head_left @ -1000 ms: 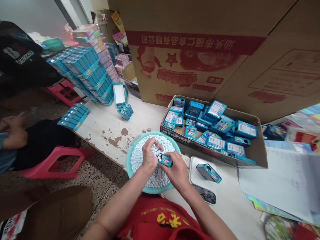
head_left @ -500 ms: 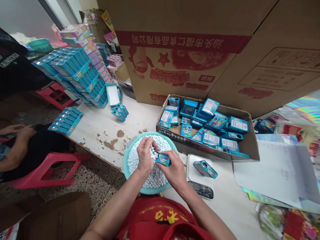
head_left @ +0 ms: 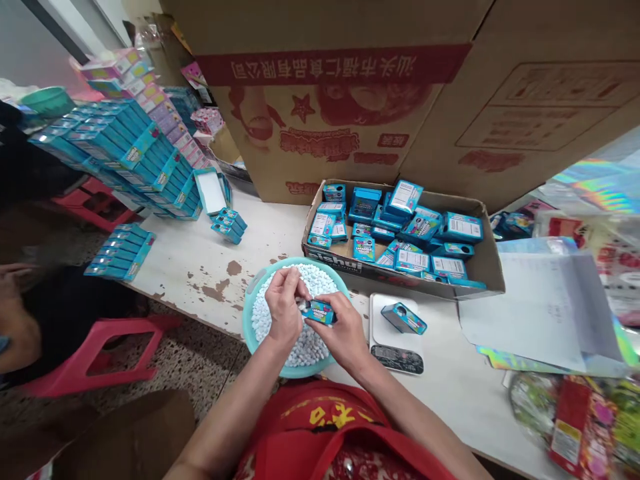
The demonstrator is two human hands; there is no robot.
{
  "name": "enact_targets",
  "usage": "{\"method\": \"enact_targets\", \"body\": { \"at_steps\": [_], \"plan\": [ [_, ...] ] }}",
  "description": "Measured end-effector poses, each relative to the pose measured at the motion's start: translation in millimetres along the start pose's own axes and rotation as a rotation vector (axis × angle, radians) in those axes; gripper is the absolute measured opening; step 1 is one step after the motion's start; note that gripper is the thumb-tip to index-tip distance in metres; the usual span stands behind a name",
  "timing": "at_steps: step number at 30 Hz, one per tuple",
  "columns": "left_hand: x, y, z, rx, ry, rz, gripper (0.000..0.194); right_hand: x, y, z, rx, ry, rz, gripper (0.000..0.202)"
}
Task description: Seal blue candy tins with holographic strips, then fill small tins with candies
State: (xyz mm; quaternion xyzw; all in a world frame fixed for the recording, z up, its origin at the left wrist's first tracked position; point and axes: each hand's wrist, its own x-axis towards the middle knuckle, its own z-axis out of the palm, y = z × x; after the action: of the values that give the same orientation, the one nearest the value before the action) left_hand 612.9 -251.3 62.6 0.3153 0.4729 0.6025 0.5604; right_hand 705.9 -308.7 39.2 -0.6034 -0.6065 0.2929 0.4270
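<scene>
Over a mint-green basin (head_left: 249, 327) full of small white candies (head_left: 320, 275), my right hand (head_left: 345, 328) grips a small blue candy box (head_left: 320, 311) lying on its side. My left hand (head_left: 286, 303) is curled at the box's left end, its fingers closed round a few white candies. How many lie inside that hand is hidden. Right of the basin, another blue box (head_left: 406, 318) rests tilted on a white kitchen scale (head_left: 385, 340).
Behind the basin stands an open cardboard tray (head_left: 495, 267) of blue boxes, backed by a large carton (head_left: 320, 120). Stacked blue boxes (head_left: 135, 153) fill the table's left end. Papers (head_left: 525, 307) lie right. A seated person (head_left: 20, 320) is at left beside a red stool (head_left: 100, 353).
Fewer white candies show between my left hand and the box's end than before. Both hands stay over the basin. The whole view has shifted slightly.
</scene>
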Motion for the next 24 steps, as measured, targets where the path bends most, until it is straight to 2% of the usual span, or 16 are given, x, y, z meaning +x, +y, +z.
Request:
{"method": "enact_targets", "body": {
  "at_steps": [5, 9, 12, 15, 17, 18, 19, 21, 23, 24],
  "plan": [
    [-2.6, -2.1, 1.8, 0.064, -0.052, 0.009, 0.023, 0.5, 1.3, 5.3, 0.018, 0.029, 0.01, 0.026],
    [-8.6, 1.7, 8.6, 0.113, -0.181, -0.017, 0.02, 2.8, 10.9, 8.4, 0.014, 0.042, 0.014, 0.025],
    [-9.0, 9.5, 14.7, 0.104, -0.231, 0.068, 0.018, -0.5, 15.3, -0.7, 0.082, 0.054, 0.004, 0.03],
    [3.8, 3.4, 10.9, 0.138, -0.132, 0.209, 0.017, -17.4, 11.3, -27.5, 0.212, 0.092, -0.021, 0.035],
    [18.3, -15.7, -0.6, 0.305, -0.075, 0.219, 0.018, -37.8, 9.9, -55.4, 0.279, 0.148, 0.004, 0.037],
    [25.4, -29.3, -8.6, 0.458, -0.091, 0.196, 0.019, -50.0, 12.1, -71.2, 0.281, 0.197, 0.049, 0.037],
    [31.2, -44.5, -17.3, 0.661, -0.151, 0.179, 0.02, -63.1, 17.2, -87.3, 0.255, 0.255, 0.117, 0.037],
    [37.0, -75.4, -33.6, 1.061, -0.388, 0.196, 0.024, -89.6, 37.8, -117.8, 0.149, 0.414, 0.272, 0.037],
    [35.2, -99.6, -44.9, 1.366, -0.544, 0.266, 0.032, -113.8, 71.1, -142.1, 0.004, 0.596, 0.43, 0.041],
    [33.0, -107.6, -47.9, 1.477, -0.573, 0.302, 0.035, -124.4, 91.2, -150.9, -0.075, 0.692, 0.508, 0.043]
  ]
}}
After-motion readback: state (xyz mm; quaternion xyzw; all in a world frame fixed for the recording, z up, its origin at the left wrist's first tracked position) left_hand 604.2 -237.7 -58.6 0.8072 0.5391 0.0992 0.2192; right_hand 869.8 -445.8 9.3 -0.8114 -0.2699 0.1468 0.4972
